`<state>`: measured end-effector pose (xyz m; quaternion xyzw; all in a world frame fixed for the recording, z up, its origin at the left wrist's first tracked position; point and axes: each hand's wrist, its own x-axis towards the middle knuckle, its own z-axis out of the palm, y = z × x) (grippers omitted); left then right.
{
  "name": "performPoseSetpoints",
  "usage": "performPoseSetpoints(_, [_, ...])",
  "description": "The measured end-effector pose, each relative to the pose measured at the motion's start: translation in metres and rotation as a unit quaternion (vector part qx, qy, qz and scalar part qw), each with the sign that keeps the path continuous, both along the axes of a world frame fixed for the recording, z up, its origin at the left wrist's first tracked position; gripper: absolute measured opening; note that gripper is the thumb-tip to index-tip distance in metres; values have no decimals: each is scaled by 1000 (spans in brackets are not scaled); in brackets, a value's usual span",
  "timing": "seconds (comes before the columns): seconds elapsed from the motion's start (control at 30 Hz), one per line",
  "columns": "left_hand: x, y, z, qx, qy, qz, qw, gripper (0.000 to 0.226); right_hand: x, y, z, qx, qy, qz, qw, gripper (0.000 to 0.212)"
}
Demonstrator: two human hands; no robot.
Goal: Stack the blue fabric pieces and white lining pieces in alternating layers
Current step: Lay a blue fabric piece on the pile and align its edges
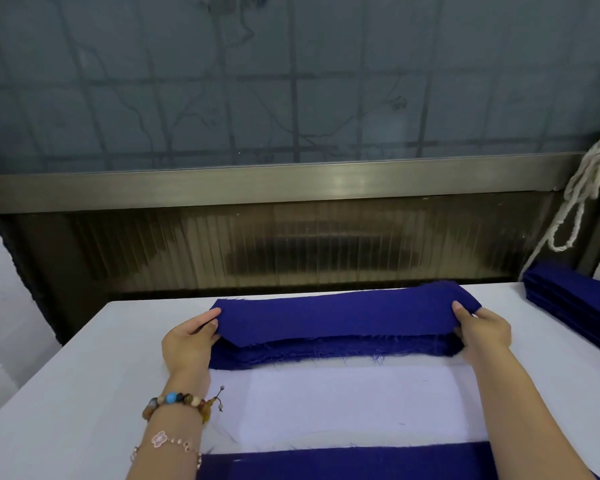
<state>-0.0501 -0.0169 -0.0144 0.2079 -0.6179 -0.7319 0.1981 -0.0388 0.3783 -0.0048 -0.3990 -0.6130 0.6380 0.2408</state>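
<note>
Gripping the left end of the blue fabric bundle (336, 323) with the left hand (191, 341), thumb lying on top and fingers curling under the layers. Gripping the right end of the same bundle with the right hand (482, 332), thumb pressing on the upper layer and fingers tucking beneath. Holding the bundle crosswise, low over the white table (84, 375); not being able to tell whether it is lifted clear or touching. Showing several layers along the bundle's near side, with frayed threads hanging from the cut edges and a hump in the top layer at the far right corner. Seeing, just on the near side of the bundle and running under its frayed edge, a white lining piece (343, 407) lying flat. Seeing, nearer still than the bundle and past the lining, another blue fabric piece (361, 465) crossing the bottom of the view. Noting a second blue stack (579, 303) well to the right of the bundle, at the table's edge. Wearing a bead bracelet (177, 403) and a thin chain bracelet (167, 441) with a pink flower charm on the left wrist, on the near side of the bundle. Facing, behind the bundle, a ribbed glass panel (291, 247), a brushed metal rail (291, 185) above that, and frosted glass (291, 81) higher still. Spotting a white rope (579, 195), knotted and looping down, up and to the right of the bundle.
</note>
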Motion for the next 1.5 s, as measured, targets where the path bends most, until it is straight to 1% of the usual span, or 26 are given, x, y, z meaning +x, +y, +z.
performPoseSetpoints(0.1, [-1, -2, 1, 18, 2, 8, 1000, 23, -2, -1, -2, 17, -12, 12, 1000, 26])
performPoseSetpoints(0.27, [2, -6, 2, -6, -7, 30, 999, 25, 1, -4, 3, 62, -29, 43, 997, 18])
performPoseSetpoints(0.37, [8, -3, 6, -5, -33, 27, 999, 25, 10, 3, 13, 79, -51, 68, 993, 18])
performPoseSetpoints(0.47, [18, -3, 19, 0, -26, 25, 999, 22, 23, 6, 21, 130, -62, 81, 986, 24])
performPoseSetpoints(0.63, [50, -12, 38, -65, 21, 2, 998, 23, 58, 8, 31, 200, -42, 100, 974, 17])
performPoseSetpoints(0.7, [69, -15, 39, -86, 32, -6, 996, 24, 77, 10, 30, 211, -32, 108, 971, 17])
performPoseSetpoints(0.83, [110, -21, 29, -110, 31, -16, 993, 28, 120, 12, 26, 220, -34, 119, 968, 23])
performPoseSetpoints(0.9, [128, -23, 23, -117, 26, -21, 993, 30, 140, 13, 22, 234, -42, 128, 963, 22])
performPoseSetpoints(1.0, [151, -25, 18, -103, 12, -30, 994, 29, 166, 14, 17, 225, -36, 150, 962, 18])
performPoseSetpoints(1.07, [163, -27, 17, -97, 0, -37, 995, 29, 180, 15, 13, 225, -32, 153, 962, 22])
performPoseSetpoints(1.2, [184, -31, 10, -102, -12, -49, 993, 30, 202, 16, 8, 252, -31, 160, 954, 26])
performPoseSetpoints(1.3, [197, -32, 0, -112, -2, -63, 992, 29, 215, 15, 3, 292, -39, 180, 939, 13])
performPoseSetpoints(1.4, [206, -31, -11, -122, -4, -80, 989, 30, 222, 17, -4, 314, -42, 187, 930, 16])
performPoseSetpoints(1.5, [212, -30, -18, -164, -6, -73, 984, 33, 227, 19, -9, 334, -41, 182, 924, 21])
